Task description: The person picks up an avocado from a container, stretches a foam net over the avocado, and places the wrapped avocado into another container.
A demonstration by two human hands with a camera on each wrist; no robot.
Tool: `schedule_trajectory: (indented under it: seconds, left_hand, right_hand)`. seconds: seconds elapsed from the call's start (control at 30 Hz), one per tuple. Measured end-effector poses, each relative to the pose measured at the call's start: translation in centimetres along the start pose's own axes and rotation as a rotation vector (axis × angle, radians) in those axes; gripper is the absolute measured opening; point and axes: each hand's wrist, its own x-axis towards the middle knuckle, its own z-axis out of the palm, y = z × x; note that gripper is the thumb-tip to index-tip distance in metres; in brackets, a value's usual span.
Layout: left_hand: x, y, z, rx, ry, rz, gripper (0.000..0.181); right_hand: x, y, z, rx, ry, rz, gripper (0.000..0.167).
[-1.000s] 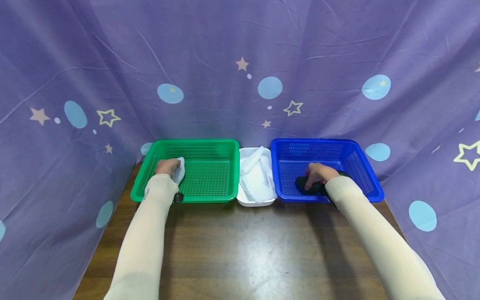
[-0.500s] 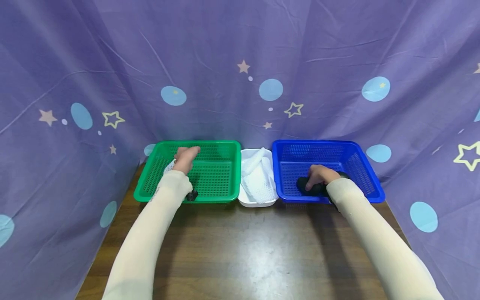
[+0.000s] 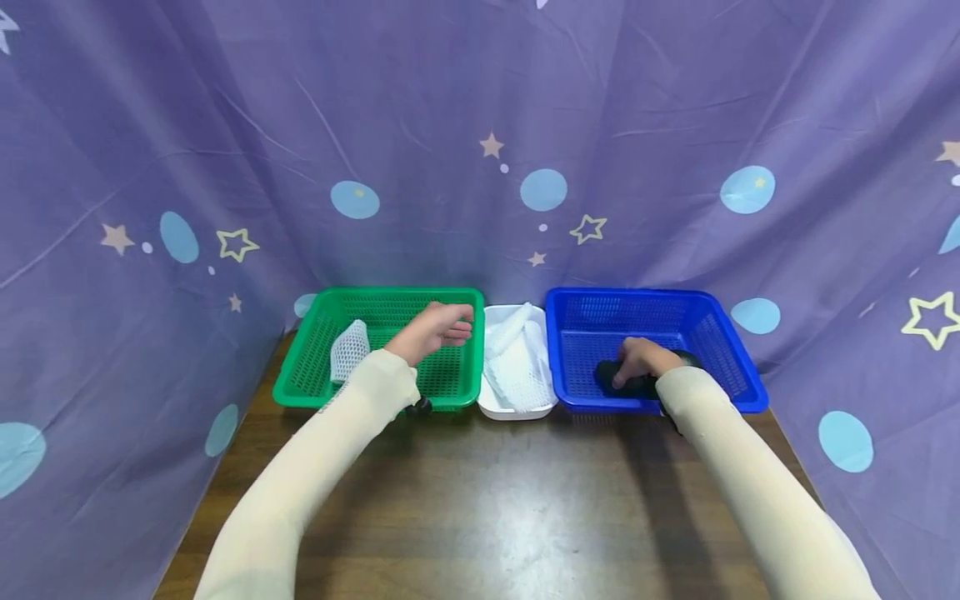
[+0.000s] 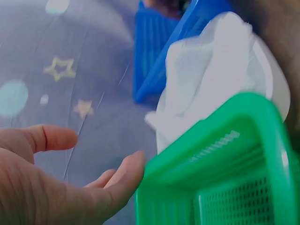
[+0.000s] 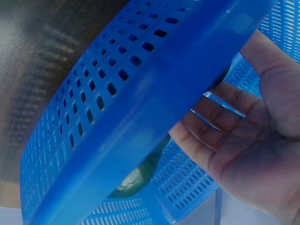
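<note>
My left hand point(image 3: 438, 327) is over the right part of the green basket point(image 3: 306, 398). Its fingers are loosely extended and hold nothing in the left wrist view. A white foam net sleeve point(image 3: 349, 352) lies at the basket's left. Beside the basket, a white tray point(image 3: 497, 412) holds more white foam net sleeves point(image 3: 517, 367). My right hand point(image 3: 643, 358) is down in the blue basket point(image 3: 750, 400), gripping a smooth dark green fruit or vegetable point(image 3: 609, 377). In the right wrist view, the basket rim hides its fingertips. A rounded dark green piece point(image 5: 136, 180) shows below that rim.
The baskets and tray stand side by side at the back of a brown wooden table point(image 3: 480, 500). A purple curtain point(image 3: 450, 125) with stars and dots hangs behind and at both sides. Another dark green piece point(image 3: 687, 358) shows behind my right wrist.
My left hand has let go of the foam net sleeve at the green basket's left and moved right toward the white tray. My right hand has stayed on the dark green piece.
</note>
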Motion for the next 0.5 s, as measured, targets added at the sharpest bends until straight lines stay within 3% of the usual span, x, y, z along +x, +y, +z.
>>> schedule_trajectory:
  seconds: [0.17, 0.3, 0.37, 0.47, 0.5]
  left_hand:
    - [-0.2, -0.7, 2.4, 0.118, -0.040, -0.051, 0.049]
    - [-1.0, -0.5, 4.2, 0.136, -0.047, -0.111, 0.048]
    - [-0.6, -0.7, 4.8, 0.137, -0.049, -0.132, 0.053]
    - [1.1, -1.8, 5.4, 0.152, -0.054, -0.139, 0.061]
    - [2.8, -2.7, 5.4, 0.151, -0.055, -0.144, 0.061]
  right_hand:
    - [0.1, 0.1, 0.2, -0.018, 0.009, -0.004, 0.049]
    - [0.2, 0.2, 0.3, -0.019, 0.022, -0.008, 0.051]
    - [0.3, 0.2, 0.4, -0.016, 0.030, -0.014, 0.054]
    - [0.3, 0.2, 0.5, -0.013, 0.040, -0.020, 0.058]
    - [0.3, 0.2, 0.6, -0.011, 0.042, -0.022, 0.059]
